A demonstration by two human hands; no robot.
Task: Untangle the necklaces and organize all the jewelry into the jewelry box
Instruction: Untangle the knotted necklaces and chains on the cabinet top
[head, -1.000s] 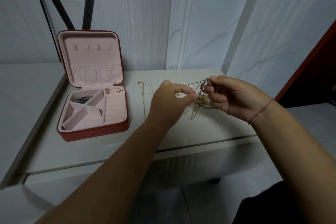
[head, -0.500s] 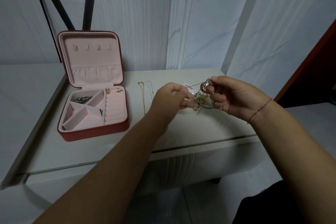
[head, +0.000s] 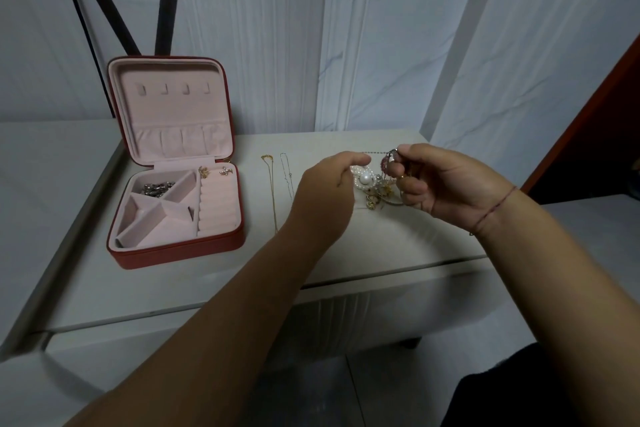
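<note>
A tangle of jewelry with pearls, gold pieces and a pink ring lies between my hands on the white table. My right hand pinches the pink ring and a thin chain at the top of the tangle. My left hand has its fingers curled and pinches the other end of that chain beside the pearls. The red jewelry box stands open at the left with a silver chain and small earrings inside. Two thin necklaces lie straight between the box and my left hand.
The table's front edge runs just below my forearms. A white wall is close behind the table, and black bars lean behind the box lid. A dark red panel stands at the far right.
My left hand has moved left, away from my right hand, drawing a thin chain out. The pearls and large pearl bead are now uncovered between the hands.
</note>
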